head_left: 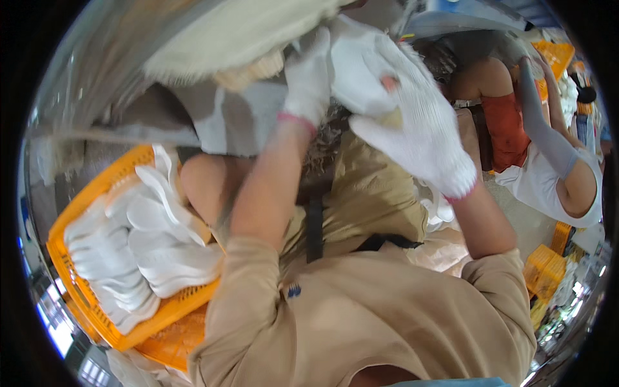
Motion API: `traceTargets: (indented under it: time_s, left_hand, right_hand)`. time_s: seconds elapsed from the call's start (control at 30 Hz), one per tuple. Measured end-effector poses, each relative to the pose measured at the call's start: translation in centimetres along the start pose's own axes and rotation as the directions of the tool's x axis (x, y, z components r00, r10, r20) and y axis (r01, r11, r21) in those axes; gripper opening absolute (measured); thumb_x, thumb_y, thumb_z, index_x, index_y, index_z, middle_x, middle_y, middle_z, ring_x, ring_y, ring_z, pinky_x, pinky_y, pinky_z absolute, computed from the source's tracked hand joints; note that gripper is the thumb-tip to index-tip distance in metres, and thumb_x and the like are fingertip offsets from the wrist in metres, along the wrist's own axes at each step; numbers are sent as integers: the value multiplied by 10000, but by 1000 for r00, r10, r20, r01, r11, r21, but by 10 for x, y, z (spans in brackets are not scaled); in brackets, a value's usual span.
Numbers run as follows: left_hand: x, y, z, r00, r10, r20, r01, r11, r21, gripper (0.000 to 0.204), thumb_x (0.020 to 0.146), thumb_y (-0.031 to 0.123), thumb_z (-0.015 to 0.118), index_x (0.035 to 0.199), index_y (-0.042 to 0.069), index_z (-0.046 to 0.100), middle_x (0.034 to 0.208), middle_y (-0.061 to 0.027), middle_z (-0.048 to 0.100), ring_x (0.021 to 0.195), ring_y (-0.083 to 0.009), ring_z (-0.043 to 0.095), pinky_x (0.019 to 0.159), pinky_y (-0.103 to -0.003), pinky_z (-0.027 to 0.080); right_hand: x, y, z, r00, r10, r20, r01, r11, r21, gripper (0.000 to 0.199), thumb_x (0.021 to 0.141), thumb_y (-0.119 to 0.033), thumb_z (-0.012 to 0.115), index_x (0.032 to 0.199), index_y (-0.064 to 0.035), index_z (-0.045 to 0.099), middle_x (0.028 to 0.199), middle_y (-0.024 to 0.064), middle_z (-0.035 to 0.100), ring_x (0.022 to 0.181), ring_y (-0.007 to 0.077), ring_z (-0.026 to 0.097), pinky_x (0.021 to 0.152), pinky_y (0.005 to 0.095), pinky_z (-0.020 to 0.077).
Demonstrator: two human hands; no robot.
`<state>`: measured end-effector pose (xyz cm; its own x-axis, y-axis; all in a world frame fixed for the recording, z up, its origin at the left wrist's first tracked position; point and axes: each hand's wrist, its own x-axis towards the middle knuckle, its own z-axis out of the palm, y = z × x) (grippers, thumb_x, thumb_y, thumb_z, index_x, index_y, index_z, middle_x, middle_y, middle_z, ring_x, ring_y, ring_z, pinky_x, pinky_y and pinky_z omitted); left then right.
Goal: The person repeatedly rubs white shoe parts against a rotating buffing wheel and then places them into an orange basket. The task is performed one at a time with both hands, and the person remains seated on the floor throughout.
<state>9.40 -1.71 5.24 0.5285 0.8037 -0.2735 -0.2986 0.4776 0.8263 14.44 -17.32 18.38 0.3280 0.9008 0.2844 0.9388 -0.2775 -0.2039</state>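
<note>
Both my hands wear white knitted gloves with pink cuffs and are raised close together at the upper middle. My right hand [419, 116] is closed round a smooth white spoon [358, 80], its thumb lying along the near side. On the other side, my left hand [308, 77] presses up against the same spoon with its fingers bent; motion blurs them. A large pale, fuzzy-edged buffing wheel [238, 35] fills the space just above and left of my hands. The spoon's far end is partly hidden by the gloves.
An orange plastic crate [57, 235] at my left holds several stacked white spoons [161, 248]. More white pieces [438, 208] lie beyond my right forearm. On the right a seated co-worker in a white top [548, 184] reaches forward. Behind that person stand orange crates [545, 269].
</note>
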Motion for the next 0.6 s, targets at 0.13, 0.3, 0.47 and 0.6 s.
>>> traceTargets:
  time_s: [0.13,0.3,0.47,0.6]
  left_hand:
    - [-5,5,-24,916,-283,283,321,942,-99,404,1008,243,676,1298,-34,627,1210,-138,706,1092,-275,693,972,-391,563]
    - [-75,12,-76,886,-258,385,434,751,-498,1040,915,820,483,1485,-48,437,1405,-300,571,1241,-455,597,1019,-603,524]
    - [-38,40,-81,927,-320,195,372,726,-578,647,993,655,383,1059,37,563,908,-179,609,779,-401,620,715,-602,540]
    - [-9,35,-87,988,-111,103,110,994,20,544,1044,502,287,1072,26,548,843,-202,586,741,-400,612,680,-610,560]
  right_hand:
    - [-28,10,10,958,-281,52,284,914,-289,353,852,-239,661,1188,-161,732,1213,31,719,1176,231,643,1025,491,468]
    - [-60,-60,39,971,-200,134,165,958,234,256,984,-192,561,1181,-149,720,1244,61,722,904,292,722,729,391,590]
    - [-27,-93,78,993,-97,-73,103,992,69,177,896,-188,640,1051,-127,699,980,85,748,745,290,725,619,403,573]
    - [2,-88,70,996,-80,26,77,992,96,204,905,-269,698,1037,-114,691,798,112,690,721,344,697,622,437,550]
